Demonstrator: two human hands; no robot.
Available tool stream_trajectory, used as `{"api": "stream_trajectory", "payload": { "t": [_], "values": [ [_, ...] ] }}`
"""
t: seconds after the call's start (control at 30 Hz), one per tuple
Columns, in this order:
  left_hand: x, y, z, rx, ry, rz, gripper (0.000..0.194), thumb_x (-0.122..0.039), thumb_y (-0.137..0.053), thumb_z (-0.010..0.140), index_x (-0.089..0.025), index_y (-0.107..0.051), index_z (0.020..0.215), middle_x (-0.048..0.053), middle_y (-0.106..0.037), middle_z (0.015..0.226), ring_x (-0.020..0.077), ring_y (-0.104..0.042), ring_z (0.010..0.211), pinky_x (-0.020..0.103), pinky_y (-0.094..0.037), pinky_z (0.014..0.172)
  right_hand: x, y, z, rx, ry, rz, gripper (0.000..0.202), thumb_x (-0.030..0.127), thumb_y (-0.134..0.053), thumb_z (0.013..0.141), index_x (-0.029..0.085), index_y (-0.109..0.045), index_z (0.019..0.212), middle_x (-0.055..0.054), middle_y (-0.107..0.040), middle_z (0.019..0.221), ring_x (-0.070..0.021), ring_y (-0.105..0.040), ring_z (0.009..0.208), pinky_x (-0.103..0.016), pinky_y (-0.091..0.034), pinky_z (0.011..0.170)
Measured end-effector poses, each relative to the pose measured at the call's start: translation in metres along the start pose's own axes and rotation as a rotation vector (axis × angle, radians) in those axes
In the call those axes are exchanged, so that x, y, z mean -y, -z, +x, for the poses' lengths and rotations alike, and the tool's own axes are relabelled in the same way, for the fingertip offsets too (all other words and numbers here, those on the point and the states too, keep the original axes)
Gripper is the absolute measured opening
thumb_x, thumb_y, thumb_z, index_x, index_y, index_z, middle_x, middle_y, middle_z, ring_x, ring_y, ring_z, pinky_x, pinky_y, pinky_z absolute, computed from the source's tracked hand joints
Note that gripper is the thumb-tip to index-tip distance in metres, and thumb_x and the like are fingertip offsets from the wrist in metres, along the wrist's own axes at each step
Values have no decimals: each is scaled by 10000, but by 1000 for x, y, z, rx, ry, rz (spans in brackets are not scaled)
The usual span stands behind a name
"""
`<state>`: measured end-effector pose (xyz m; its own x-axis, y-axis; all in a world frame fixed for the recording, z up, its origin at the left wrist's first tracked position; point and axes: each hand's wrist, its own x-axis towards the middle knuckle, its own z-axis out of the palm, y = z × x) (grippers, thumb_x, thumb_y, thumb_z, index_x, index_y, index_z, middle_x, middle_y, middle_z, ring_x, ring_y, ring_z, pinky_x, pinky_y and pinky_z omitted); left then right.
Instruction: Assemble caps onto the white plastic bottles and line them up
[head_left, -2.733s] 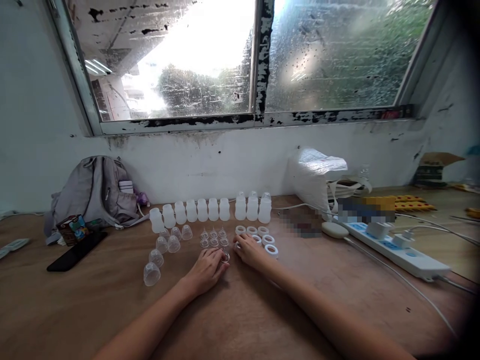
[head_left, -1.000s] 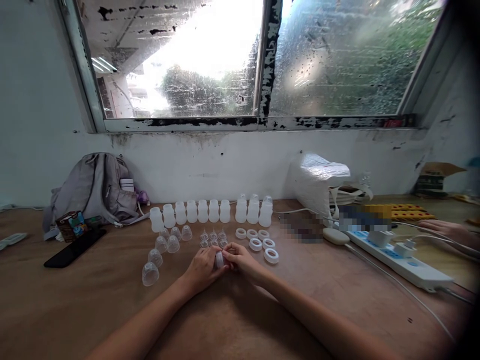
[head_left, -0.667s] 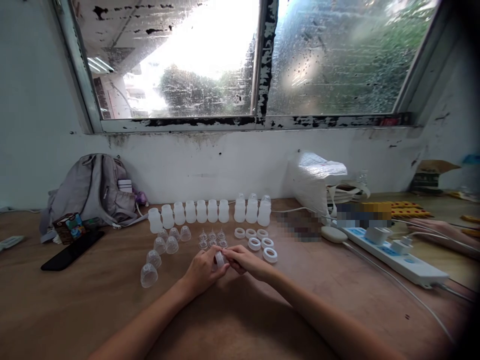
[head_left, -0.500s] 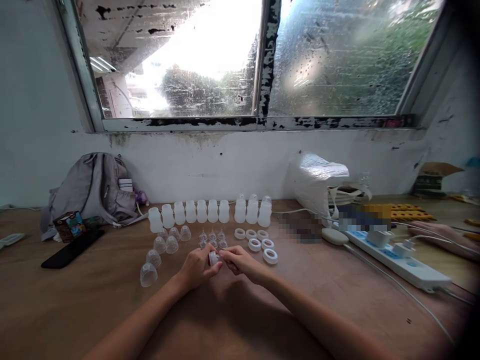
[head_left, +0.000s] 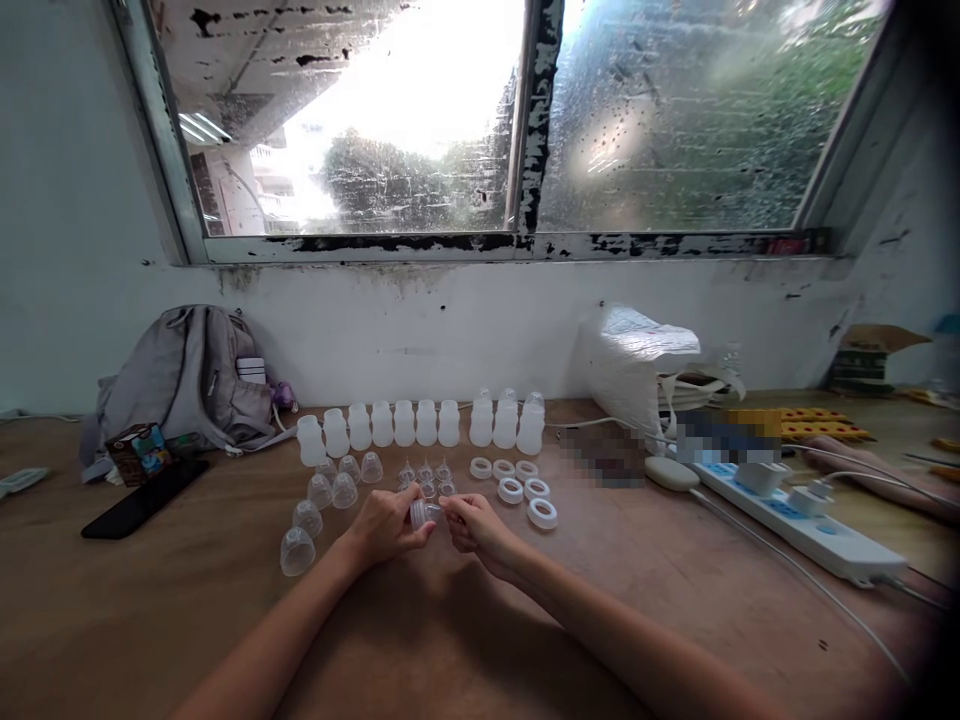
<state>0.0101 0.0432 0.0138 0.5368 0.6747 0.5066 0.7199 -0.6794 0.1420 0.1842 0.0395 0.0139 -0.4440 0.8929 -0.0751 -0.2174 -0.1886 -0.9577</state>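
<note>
My left hand (head_left: 381,527) is closed around a white bottle collar ring (head_left: 418,515), held on its side above the table. A clear silicone nipple (head_left: 433,511) sticks out of the ring to the right. My right hand (head_left: 478,530) pinches the nipple's tip between thumb and fingers. Just behind my hands stand several loose clear nipples (head_left: 426,472). To their right lie several white collar rings (head_left: 542,514), and to their left are several clear dome caps (head_left: 298,551). A row of frosted bottles (head_left: 382,424) stands farther back; three capped bottles (head_left: 506,424) are at its right end.
A grey backpack (head_left: 191,370), a small box (head_left: 140,450) and a black phone (head_left: 146,498) lie at the left. At the right are a white power strip (head_left: 795,530) with cables, a white bag (head_left: 630,370) and another person's hand (head_left: 847,465).
The nipple now stands farther out of the ring. My right hand has drawn slightly to the right, and the ring in my left hand has shifted a little left.
</note>
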Motion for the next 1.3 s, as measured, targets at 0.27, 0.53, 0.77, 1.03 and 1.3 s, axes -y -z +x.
{"api": "stream_trajectory", "payload": {
  "t": [0.27,0.53,0.77,1.03,1.3],
  "values": [
    [-12,-12,2,-70,25,-36,344,-484,-485,738,-180,-484,899,18,-617,703,164,-604,590,245,-441,544,6,8,-5,-83,98,-196,319,369,-523,718,175,-368,517,85,-337,395,-26,-252,320,-188,-130,341],
    [-14,-21,0,-244,-88,29,359,-484,-507,738,-181,-438,918,48,-602,787,175,-601,683,270,-468,586,8,8,-7,-44,320,-664,389,423,-449,776,176,-360,488,56,-354,424,-62,-313,397,-205,-223,394],
    [-10,-22,0,-235,-172,35,254,-408,-496,758,-178,-445,855,29,-585,729,157,-582,645,265,-460,575,0,9,-6,-16,483,-987,424,419,-351,836,146,-447,527,32,-397,500,-77,-357,488,-201,-258,470],
    [2,-8,0,-39,-300,43,325,-501,-470,733,-184,-501,794,23,-580,711,129,-546,571,237,-414,540,-6,6,-13,-11,595,-1145,450,370,-351,844,153,-421,455,40,-315,429,-55,-248,405,-213,-187,437],
    [-9,-9,0,47,-144,-39,344,-476,-456,778,-180,-488,952,60,-573,906,187,-552,816,293,-423,724,-3,17,-4,-126,562,-1001,448,465,-441,783,169,-386,452,43,-306,427,-68,-243,423,-221,-167,439]
  ]
}}
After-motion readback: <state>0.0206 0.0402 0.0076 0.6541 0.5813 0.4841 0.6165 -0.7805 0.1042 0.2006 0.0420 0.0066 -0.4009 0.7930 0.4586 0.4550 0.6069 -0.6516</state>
